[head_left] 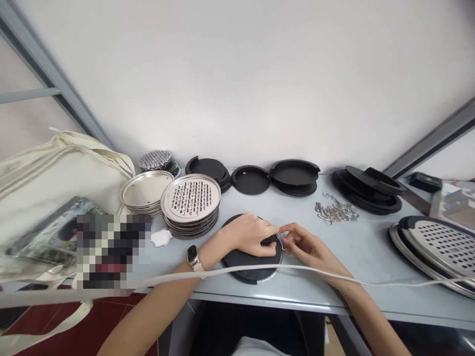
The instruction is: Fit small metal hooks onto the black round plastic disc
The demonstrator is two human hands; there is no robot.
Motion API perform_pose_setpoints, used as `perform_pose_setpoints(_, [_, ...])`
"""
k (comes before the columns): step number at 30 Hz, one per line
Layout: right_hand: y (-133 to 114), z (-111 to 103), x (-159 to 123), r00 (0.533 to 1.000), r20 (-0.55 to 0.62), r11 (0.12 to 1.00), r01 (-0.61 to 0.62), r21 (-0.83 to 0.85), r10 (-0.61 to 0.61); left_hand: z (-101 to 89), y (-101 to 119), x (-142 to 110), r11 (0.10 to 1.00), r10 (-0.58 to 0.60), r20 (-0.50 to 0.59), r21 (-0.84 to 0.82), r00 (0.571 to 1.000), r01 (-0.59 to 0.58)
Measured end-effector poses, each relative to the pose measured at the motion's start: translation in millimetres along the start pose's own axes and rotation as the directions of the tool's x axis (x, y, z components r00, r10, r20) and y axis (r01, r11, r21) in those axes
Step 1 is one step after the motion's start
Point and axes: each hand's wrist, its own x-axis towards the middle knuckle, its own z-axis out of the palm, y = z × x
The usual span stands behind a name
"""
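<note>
In front of me on the grey table lies a round black disc (245, 264) with a metal rim showing at its right edge. My left hand (252, 235), with a watch on the wrist, presses on top of it, fingers curled at its right side. My right hand (302, 244) pinches a small bent metal wire clip (281, 241) at the disc's right edge, close to my left fingertips. A pile of similar wire clips (336, 210) lies farther back to the right. Whether the clip is hooked into the disc is hidden by my fingers.
Stacked metal grater discs (191, 198) and plain metal discs (146, 190) stand at the left. Black round holders (295, 173) line the wall. More assembled discs (441, 247) lie at the right. A white cord (326, 271) crosses in front; a cloth bag (55, 168) sits far left.
</note>
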Motion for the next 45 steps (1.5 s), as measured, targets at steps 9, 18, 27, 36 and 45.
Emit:
perform_pose_setpoints(9, [-2,4,1,1.000,-0.031,1.000,-0.002,0.010,0.002,-2.0,1,0,1.000,-0.020,0.009,-0.016,1.000,0.020])
perform_pose_setpoints(18, [-3,4,1,0.992,-0.125,0.987,0.001,-0.162,-0.022,-3.9,1,1,1.000,-0.015,-0.009,-0.004,1.000,0.015])
perform_pose_setpoints(27, [7,3,-41,0.961,-0.272,0.863,-0.096,-0.496,-0.049,-2.5,-2,1,0.999,-0.040,-0.003,-0.012,0.999,0.040])
perform_pose_setpoints(36, [16,0,-61,0.994,-0.105,0.920,-0.044,-0.389,0.003,-3.5,-1,1,0.999,-0.049,0.000,-0.009,0.999,0.049])
perform_pose_setpoints(45, [-9,-52,10,0.998,0.053,0.936,0.005,-0.352,0.015,-5.3,-1,-1,0.998,-0.053,0.018,-0.035,0.998,0.053])
